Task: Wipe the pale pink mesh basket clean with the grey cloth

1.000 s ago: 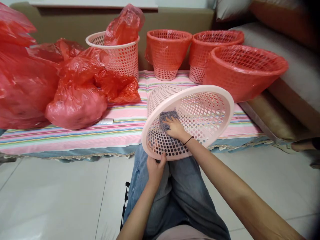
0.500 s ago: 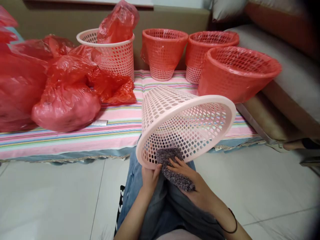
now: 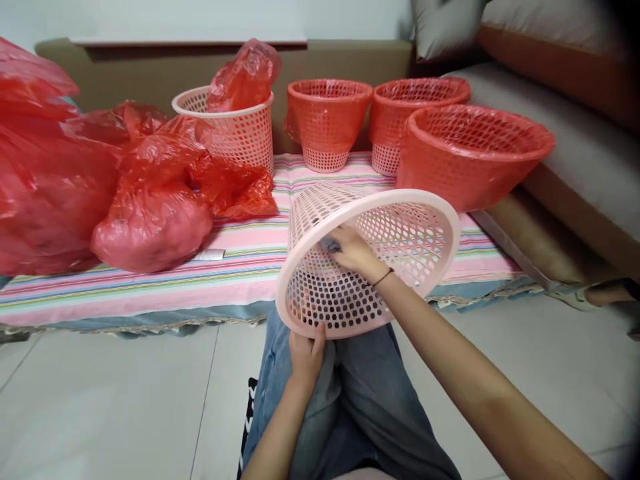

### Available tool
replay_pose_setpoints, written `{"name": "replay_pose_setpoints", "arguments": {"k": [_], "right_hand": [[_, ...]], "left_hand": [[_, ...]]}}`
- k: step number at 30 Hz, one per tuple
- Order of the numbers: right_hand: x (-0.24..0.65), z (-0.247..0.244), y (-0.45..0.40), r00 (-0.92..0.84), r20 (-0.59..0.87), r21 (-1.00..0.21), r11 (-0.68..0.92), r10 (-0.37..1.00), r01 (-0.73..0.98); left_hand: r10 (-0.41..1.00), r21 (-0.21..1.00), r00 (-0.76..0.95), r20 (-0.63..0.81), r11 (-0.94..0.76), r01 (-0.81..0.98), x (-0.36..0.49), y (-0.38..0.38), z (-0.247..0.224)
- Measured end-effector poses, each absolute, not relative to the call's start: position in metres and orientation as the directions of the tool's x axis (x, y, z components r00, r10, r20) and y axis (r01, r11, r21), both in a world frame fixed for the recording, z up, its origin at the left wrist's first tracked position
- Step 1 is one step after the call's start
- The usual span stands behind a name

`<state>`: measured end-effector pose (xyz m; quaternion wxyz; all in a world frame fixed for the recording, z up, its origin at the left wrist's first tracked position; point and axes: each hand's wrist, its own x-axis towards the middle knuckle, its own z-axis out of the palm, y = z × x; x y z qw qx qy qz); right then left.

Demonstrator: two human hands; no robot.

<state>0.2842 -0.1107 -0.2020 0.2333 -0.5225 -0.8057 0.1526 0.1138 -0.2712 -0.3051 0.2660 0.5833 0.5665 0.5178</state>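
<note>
A pale pink perforated plastic basket lies tilted across my knees, its wide mouth facing me. My left hand grips its lower rim, thumb over the edge and fingers underneath. Deep inside the basket, my right hand is closed on a grey fuzzy cloth against the inner left wall. Most of the cloth is hidden by the hand and the basket's rim.
On the striped cover stand a pink basket with a red bag in it and several baskets wrapped in red plastic, one of them at right. Stuffed red bags lie at left. Cushions are stacked at right.
My right hand has moved with the cloth from the basket's lower rim up and deep into its inside. My left hand keeps its hold on the rim. The view has tilted up slightly.
</note>
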Motion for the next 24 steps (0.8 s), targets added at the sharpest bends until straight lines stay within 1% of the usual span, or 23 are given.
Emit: {"name": "replay_pose_setpoints", "arguments": {"k": [1,3,6,10,14,16,18,22,24], "right_hand": [[0.278,-0.217,-0.108,-0.367,0.162,-0.491,0.398,0.916,0.775],[0.268,-0.243,-0.108,-0.364,0.103,-0.502,0.365,0.926,0.784],[0.262,-0.265,-0.115,-0.325,0.083,-0.525,0.319,0.942,0.789],[0.269,-0.262,-0.123,-0.315,0.043,-0.561,0.284,0.948,0.778],[0.279,-0.251,-0.148,-0.349,0.032,-0.594,0.298,0.937,0.747],[0.284,-0.247,-0.174,-0.377,0.050,-0.651,0.316,0.925,0.690],[0.288,-0.243,-0.208,-0.393,0.074,-0.737,0.316,0.917,0.597],[0.292,-0.235,-0.286,-0.391,0.100,-0.871,0.271,0.915,0.410],[0.291,-0.232,-0.318,-0.366,0.063,-0.905,0.207,0.929,0.371]], "left_hand": [[0.938,0.892,-0.167,0.304,-0.219,0.396,0.114,-0.271,-0.306],[0.941,0.888,-0.156,0.300,-0.216,0.407,0.114,-0.271,-0.307],[0.945,0.898,-0.170,0.278,-0.193,0.396,0.114,-0.273,-0.307],[0.947,0.904,-0.163,0.276,-0.198,0.378,0.115,-0.274,-0.301],[0.944,0.911,-0.165,0.284,-0.213,0.353,0.114,-0.275,-0.298],[0.941,0.908,-0.154,0.300,-0.233,0.347,0.112,-0.276,-0.301],[0.938,0.906,-0.159,0.309,-0.239,0.350,0.109,-0.277,-0.306],[0.943,0.917,-0.170,0.285,-0.216,0.335,0.107,-0.278,-0.307],[0.949,0.927,-0.182,0.259,-0.192,0.321,0.108,-0.279,-0.302]]}}
